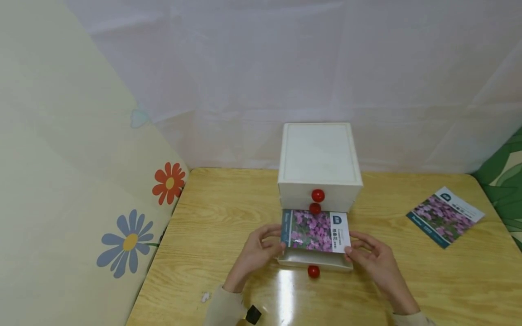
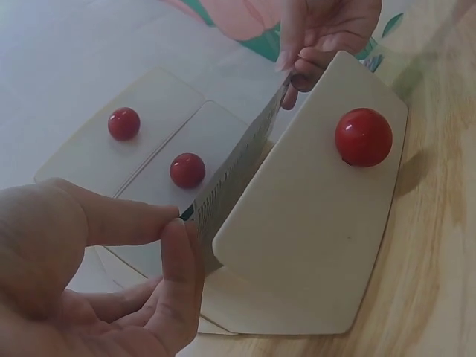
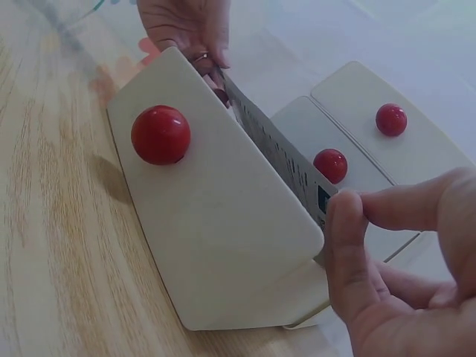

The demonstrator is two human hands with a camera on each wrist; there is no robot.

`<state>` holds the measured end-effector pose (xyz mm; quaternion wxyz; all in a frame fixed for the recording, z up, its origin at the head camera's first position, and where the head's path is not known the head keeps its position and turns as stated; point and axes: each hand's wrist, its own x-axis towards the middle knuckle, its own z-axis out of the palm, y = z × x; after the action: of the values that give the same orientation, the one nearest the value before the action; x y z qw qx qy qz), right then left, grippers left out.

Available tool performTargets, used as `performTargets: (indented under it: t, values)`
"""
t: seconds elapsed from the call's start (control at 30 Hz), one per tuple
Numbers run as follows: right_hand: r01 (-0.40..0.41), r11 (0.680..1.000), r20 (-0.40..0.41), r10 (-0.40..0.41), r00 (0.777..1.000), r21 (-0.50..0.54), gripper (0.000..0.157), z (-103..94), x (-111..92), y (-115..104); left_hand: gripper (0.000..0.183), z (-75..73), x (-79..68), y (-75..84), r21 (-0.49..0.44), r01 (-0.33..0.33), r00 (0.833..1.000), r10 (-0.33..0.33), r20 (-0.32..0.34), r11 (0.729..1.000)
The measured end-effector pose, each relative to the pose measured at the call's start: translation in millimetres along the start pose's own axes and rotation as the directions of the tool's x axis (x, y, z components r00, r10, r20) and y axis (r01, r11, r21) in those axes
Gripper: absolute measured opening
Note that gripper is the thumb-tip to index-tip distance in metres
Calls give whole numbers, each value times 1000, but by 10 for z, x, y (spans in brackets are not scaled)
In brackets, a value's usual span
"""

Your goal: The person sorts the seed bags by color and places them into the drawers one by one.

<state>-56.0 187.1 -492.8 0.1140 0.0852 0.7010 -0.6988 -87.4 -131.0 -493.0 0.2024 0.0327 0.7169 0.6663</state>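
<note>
A seed packet printed with purple flowers lies sideways over the pulled-out bottom drawer of a small white cabinet. My left hand pinches its left edge between thumb and fingers. At the opposite edge, my right hand pinches it the same way. In the left wrist view the packet is tilted, its lower edge down behind the drawer front. The right wrist view shows the packet from the other end, between the drawer front and the cabinet.
A second flower packet lies at the right of the wooden table. Red knobs mark the upper drawers, and another red knob sits on the open drawer. A small black cube is by the left sleeve.
</note>
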Motion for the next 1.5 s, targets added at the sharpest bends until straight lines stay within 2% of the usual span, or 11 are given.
performTargets:
  t: [0.13, 0.47, 0.63, 0.83, 1.03, 1.27, 1.5]
  values:
    - [-47, 998, -14, 47, 999, -30, 61, -5, 28, 1, 49, 5, -5, 19, 17, 18, 999, -17, -29, 1000]
    - [-75, 992, -30, 73, 997, -100, 57, 2, 119, -6, 28, 37, 26, 77, 96, 29, 994, -18, -110, 995]
    - [-110, 984, -56, 103, 993, -138, 53, 19, 164, -27, 22, 59, 47, 57, 125, 43, 989, -25, -142, 991]
    - [-129, 978, -67, 119, 991, -166, 41, 16, 191, -32, 19, 60, 68, 2, 199, 41, 989, -11, -149, 979]
    - [-138, 961, -68, 125, 990, -241, 42, 1, 193, 5, 18, 65, 69, -32, 259, 31, 989, 8, -147, 965]
    - [-150, 955, -86, 132, 987, -257, 37, 2, 195, 33, 20, 75, 67, -33, 238, 30, 989, 5, -146, 971]
    - [-158, 956, -89, 140, 986, -248, 43, 3, 196, 48, 20, 77, 75, -33, 243, 32, 988, 5, -151, 970]
